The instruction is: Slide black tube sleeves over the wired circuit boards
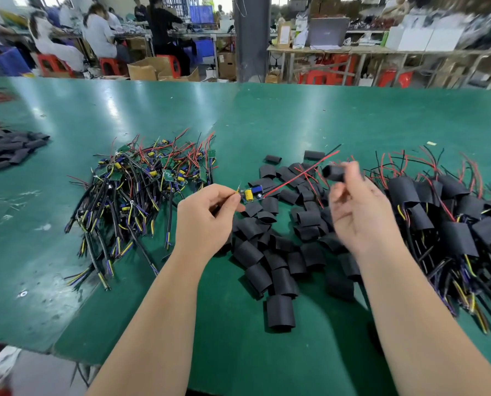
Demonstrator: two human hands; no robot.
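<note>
Head view: my left hand [207, 215] pinches a wired circuit board [251, 193] above the loose sleeves [278, 281] at the middle of the bench [267, 115]. My right hand [358, 212] grips one black tube sleeve [334, 172]. Next, I reckon, its mouth must meet the red wire [301, 172].

So on the tabletop [267, 110] there are 3 heaps in a row: bare wired boards [147, 178] on the left, loose tube sleeves [278, 252] in the middle, sleeved boards [453, 224] on the right. 1 more sleeve heap [7, 150] sits far left.
</note>
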